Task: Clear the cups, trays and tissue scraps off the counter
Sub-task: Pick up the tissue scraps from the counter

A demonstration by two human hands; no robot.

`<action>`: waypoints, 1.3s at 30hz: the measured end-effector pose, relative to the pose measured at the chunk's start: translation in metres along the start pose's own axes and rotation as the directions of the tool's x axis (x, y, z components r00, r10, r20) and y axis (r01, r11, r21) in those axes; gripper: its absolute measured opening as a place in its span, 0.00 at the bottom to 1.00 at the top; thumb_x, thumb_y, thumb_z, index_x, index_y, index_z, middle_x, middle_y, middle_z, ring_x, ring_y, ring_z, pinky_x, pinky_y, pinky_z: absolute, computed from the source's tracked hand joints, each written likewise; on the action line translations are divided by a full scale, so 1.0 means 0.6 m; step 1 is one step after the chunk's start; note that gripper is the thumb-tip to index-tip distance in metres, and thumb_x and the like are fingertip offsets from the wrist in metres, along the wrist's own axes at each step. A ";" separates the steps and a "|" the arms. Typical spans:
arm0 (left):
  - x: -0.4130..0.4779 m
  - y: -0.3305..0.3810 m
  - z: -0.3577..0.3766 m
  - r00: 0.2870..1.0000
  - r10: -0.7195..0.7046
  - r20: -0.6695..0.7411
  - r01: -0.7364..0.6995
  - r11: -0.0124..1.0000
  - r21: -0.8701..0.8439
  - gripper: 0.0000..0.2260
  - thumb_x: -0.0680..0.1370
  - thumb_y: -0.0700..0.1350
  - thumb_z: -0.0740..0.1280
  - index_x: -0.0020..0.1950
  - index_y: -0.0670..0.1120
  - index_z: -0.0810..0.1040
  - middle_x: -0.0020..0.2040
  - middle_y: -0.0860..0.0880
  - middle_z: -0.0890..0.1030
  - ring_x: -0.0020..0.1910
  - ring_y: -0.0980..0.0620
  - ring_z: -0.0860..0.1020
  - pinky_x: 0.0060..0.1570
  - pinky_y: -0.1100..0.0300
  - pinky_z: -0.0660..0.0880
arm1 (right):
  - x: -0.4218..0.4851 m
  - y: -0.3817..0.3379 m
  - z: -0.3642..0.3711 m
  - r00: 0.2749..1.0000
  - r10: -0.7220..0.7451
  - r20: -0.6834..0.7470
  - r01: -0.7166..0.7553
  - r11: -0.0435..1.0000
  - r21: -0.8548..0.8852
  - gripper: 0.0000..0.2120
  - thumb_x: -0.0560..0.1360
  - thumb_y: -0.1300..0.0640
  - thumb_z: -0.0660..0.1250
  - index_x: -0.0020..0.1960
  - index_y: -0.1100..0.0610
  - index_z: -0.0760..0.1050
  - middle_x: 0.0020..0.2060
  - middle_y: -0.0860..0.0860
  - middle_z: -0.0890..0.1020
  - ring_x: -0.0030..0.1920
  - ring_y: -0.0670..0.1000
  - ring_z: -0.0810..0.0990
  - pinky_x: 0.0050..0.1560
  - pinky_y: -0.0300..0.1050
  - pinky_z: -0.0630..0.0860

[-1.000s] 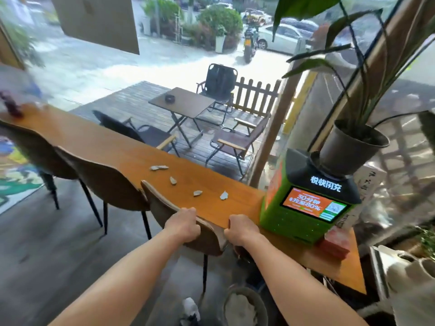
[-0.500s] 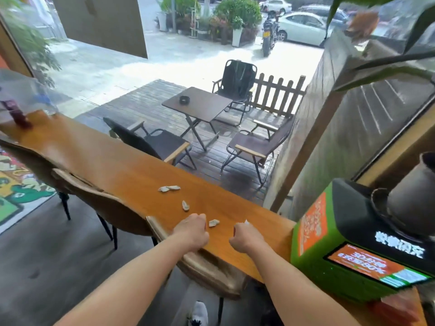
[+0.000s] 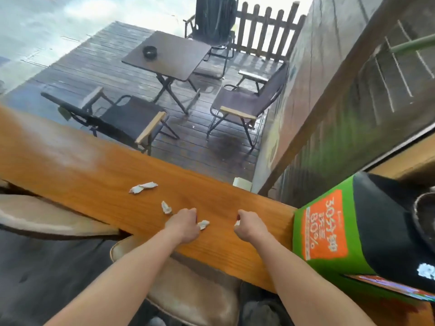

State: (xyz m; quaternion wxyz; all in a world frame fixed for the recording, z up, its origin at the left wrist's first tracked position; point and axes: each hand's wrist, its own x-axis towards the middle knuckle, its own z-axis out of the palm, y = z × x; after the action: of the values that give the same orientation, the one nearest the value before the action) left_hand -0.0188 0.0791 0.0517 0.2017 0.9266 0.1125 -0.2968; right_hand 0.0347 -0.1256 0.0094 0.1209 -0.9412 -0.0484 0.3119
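Small white tissue scraps lie on the long orange wooden counter (image 3: 77,165). My left hand (image 3: 184,223) rests on the counter with its fingers curled, pinching one tissue scrap (image 3: 203,224) at its fingertips. My right hand (image 3: 247,226) is curled too, and a scrap (image 3: 237,223) peeks out from between its fingers. Another crumpled scrap (image 3: 166,207) lies just left of my left hand. A longer twisted scrap (image 3: 142,187) lies farther left. No cups or trays are in view.
A green and black charging kiosk (image 3: 341,231) stands on the counter close to my right hand. Brown chairs (image 3: 193,300) sit below the counter's near edge. Behind the glass is a deck with a folding table (image 3: 169,55) and chairs.
My hands left the chair back and moved forward onto the counter, closing on the two nearest scraps. My view has leaned in and tilted down over the counter.
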 end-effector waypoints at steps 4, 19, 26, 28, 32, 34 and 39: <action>0.032 0.004 0.031 0.998 0.040 0.054 -0.041 0.999 0.011 0.10 0.78 0.46 0.62 0.59 0.48 0.75 0.58 0.47 0.78 0.55 0.46 0.77 0.55 0.51 0.76 | 0.018 0.032 0.014 0.999 0.050 0.002 -0.050 0.998 0.023 0.17 0.76 0.55 0.65 0.64 0.50 0.73 0.57 0.52 0.78 0.48 0.54 0.78 0.45 0.51 0.81; 0.133 -0.034 0.101 0.997 0.057 -0.044 -0.060 0.997 -0.056 0.11 0.80 0.50 0.64 0.62 0.52 0.71 0.57 0.49 0.75 0.53 0.46 0.77 0.50 0.50 0.78 | 0.062 0.057 0.072 0.986 0.138 -0.098 -0.123 0.982 0.145 0.20 0.79 0.57 0.66 0.70 0.48 0.71 0.63 0.51 0.73 0.56 0.53 0.76 0.48 0.43 0.75; 0.158 -0.076 0.121 0.996 0.036 -0.087 -0.041 0.998 -0.057 0.14 0.78 0.57 0.67 0.60 0.54 0.71 0.54 0.51 0.75 0.49 0.49 0.78 0.45 0.53 0.80 | 0.082 0.047 0.089 0.984 0.118 -0.130 -0.104 0.988 0.111 0.21 0.78 0.57 0.68 0.70 0.47 0.71 0.65 0.52 0.69 0.62 0.53 0.71 0.52 0.45 0.78; 0.162 -0.081 0.124 0.995 0.049 -0.081 -0.053 0.998 -0.042 0.14 0.77 0.59 0.67 0.59 0.56 0.71 0.53 0.52 0.75 0.48 0.49 0.78 0.44 0.53 0.80 | 0.086 0.045 0.092 0.983 0.119 -0.141 -0.104 0.989 0.103 0.21 0.78 0.57 0.68 0.69 0.46 0.72 0.64 0.51 0.68 0.61 0.53 0.70 0.50 0.44 0.77; 0.164 -0.078 0.130 0.992 0.099 -0.075 -0.101 0.994 -0.032 0.14 0.76 0.60 0.68 0.58 0.57 0.73 0.51 0.52 0.73 0.46 0.50 0.76 0.41 0.56 0.76 | 0.090 0.044 0.097 0.977 0.142 -0.161 -0.119 0.982 0.145 0.18 0.77 0.58 0.70 0.65 0.47 0.73 0.60 0.50 0.70 0.59 0.52 0.72 0.52 0.45 0.78; 0.163 -0.072 0.136 0.990 0.120 -0.074 -0.122 0.993 -0.010 0.13 0.77 0.58 0.68 0.59 0.56 0.74 0.53 0.51 0.74 0.47 0.50 0.76 0.41 0.56 0.75 | 0.090 0.042 0.098 0.977 0.142 -0.160 -0.117 0.981 0.154 0.17 0.77 0.59 0.69 0.64 0.48 0.73 0.58 0.49 0.72 0.57 0.52 0.73 0.52 0.46 0.78; 0.156 -0.065 0.146 0.985 0.140 -0.103 -0.140 0.990 0.001 0.10 0.79 0.53 0.68 0.59 0.54 0.74 0.52 0.50 0.75 0.48 0.50 0.76 0.42 0.56 0.76 | 0.083 0.037 0.107 0.975 0.149 -0.165 -0.125 0.981 0.150 0.13 0.79 0.60 0.67 0.62 0.52 0.74 0.54 0.50 0.76 0.54 0.52 0.75 0.51 0.48 0.79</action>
State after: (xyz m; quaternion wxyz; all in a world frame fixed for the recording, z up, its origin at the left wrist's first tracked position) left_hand -0.0010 0.0836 -0.0808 0.2191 0.9455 0.0582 -0.2336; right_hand 0.0362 -0.1262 -0.0750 0.1682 -0.9553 0.0495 0.2379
